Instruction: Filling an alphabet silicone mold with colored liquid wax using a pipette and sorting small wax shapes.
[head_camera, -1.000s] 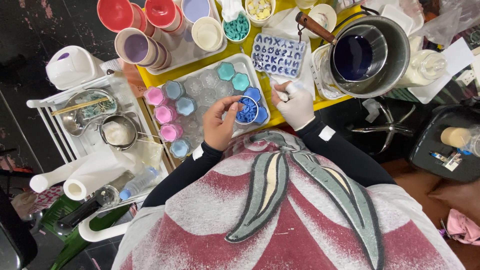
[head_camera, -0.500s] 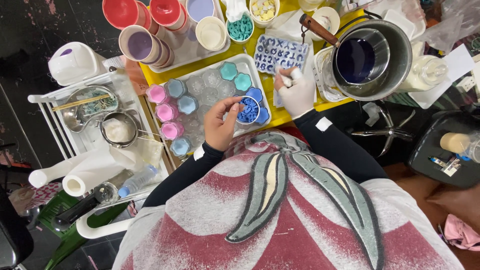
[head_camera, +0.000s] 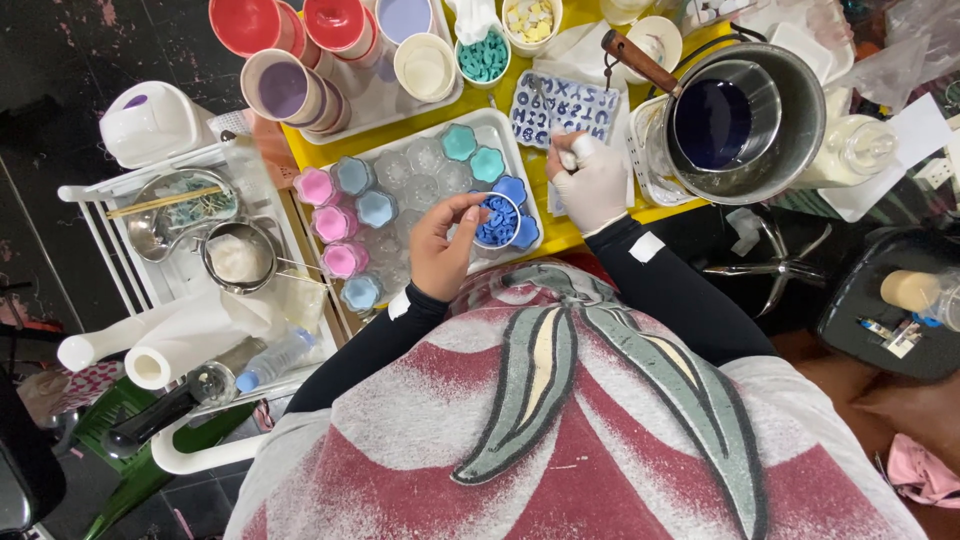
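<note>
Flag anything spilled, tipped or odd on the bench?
Nothing spilled that I can see. The left hand holds the small round cup of blue pieces over the clear plastic mould tray; the white-gloved right hand is at the blue letter mould. The steel pot of dark blue liquid sits upright.

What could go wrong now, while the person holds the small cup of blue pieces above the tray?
1. The left hand holds the small cup of blue pieces over the tray of moulds; a tilt might spill pieces into them.
2. The gloved right hand works at the blue letter mould close to the pot of dark liquid; it might knock the pot's wooden handle.
</note>
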